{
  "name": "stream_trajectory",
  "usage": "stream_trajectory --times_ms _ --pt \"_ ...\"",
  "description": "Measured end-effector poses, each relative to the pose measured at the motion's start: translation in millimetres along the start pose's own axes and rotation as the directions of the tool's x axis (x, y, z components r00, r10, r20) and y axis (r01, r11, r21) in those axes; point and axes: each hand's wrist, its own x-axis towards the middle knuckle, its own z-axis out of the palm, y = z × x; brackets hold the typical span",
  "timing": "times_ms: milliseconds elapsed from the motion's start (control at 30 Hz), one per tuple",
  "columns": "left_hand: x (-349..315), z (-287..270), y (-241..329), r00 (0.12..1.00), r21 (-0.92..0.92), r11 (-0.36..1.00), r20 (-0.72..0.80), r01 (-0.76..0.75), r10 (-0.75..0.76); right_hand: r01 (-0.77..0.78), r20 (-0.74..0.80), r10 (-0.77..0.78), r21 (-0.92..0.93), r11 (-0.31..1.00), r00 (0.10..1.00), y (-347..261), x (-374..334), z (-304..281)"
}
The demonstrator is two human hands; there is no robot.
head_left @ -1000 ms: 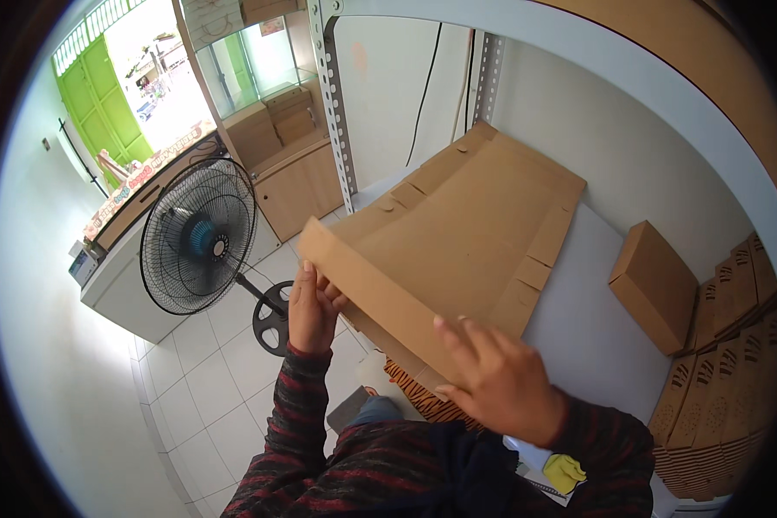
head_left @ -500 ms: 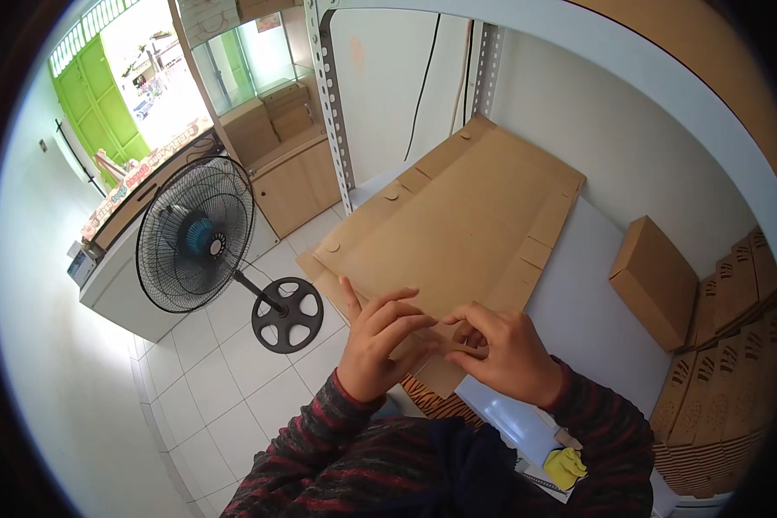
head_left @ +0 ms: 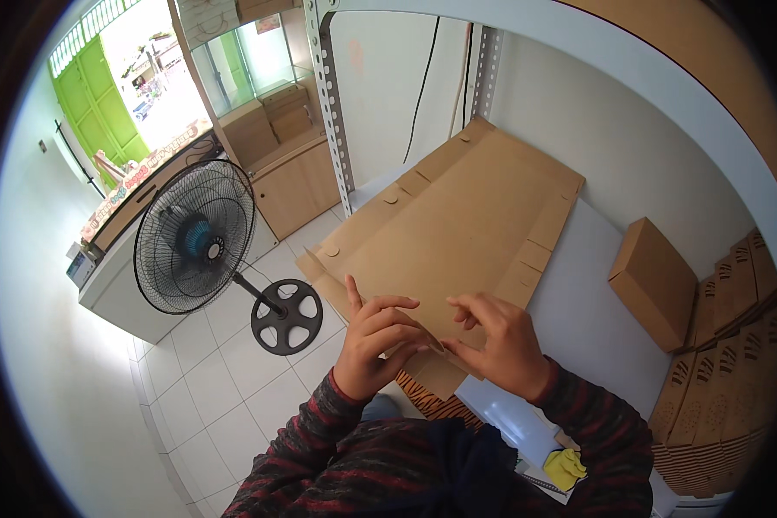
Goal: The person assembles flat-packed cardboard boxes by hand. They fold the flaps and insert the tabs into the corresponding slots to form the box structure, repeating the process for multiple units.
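Observation:
A large flat brown cardboard box blank (head_left: 457, 224), with slits and small rounded tabs along its edges, lies on the white shelf top in front of me. Its near end has a flap standing up between my hands. My left hand (head_left: 380, 345) is closed on that raised flap, thumb below and fingers curled above, with the index finger sticking up. Close on the flap's other side is my right hand (head_left: 509, 345), its thumb against the flap's edge. The right fingers are bent and apart from the thumb. My fingers partly hide the flap.
A closed brown carton (head_left: 654, 281) stands at right, beside stacked folded cardboard boxes (head_left: 716, 388). A black pedestal fan (head_left: 196, 237) is at left on the tiled floor. A perforated metal post (head_left: 332, 112) rises behind the shelf. A yellow cloth (head_left: 565, 468) lies near my right forearm.
My right fingers have lifted and spread away from the thumb. The raised flap has tilted up a little more between my hands, while my left hand has barely shifted.

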Motion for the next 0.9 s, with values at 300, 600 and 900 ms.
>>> stream_trajectory --times_ms 300,600,900 --pt "-3 5 -4 1.000 -0.009 1.000 -0.025 0.004 -0.004 0.262 0.196 -0.260 0.020 0.965 0.945 10 -3 8" --pt "-8 -8 -26 0.868 0.140 0.974 -0.489 0.178 -0.089 0.276 0.036 -0.277 0.025 0.961 0.960 0 1 8" --pt "-28 -46 -104 0.699 -0.144 0.798 -0.411 0.585 -0.586 0.327 0.206 -0.320 -0.003 0.945 0.925 3 -10 13"
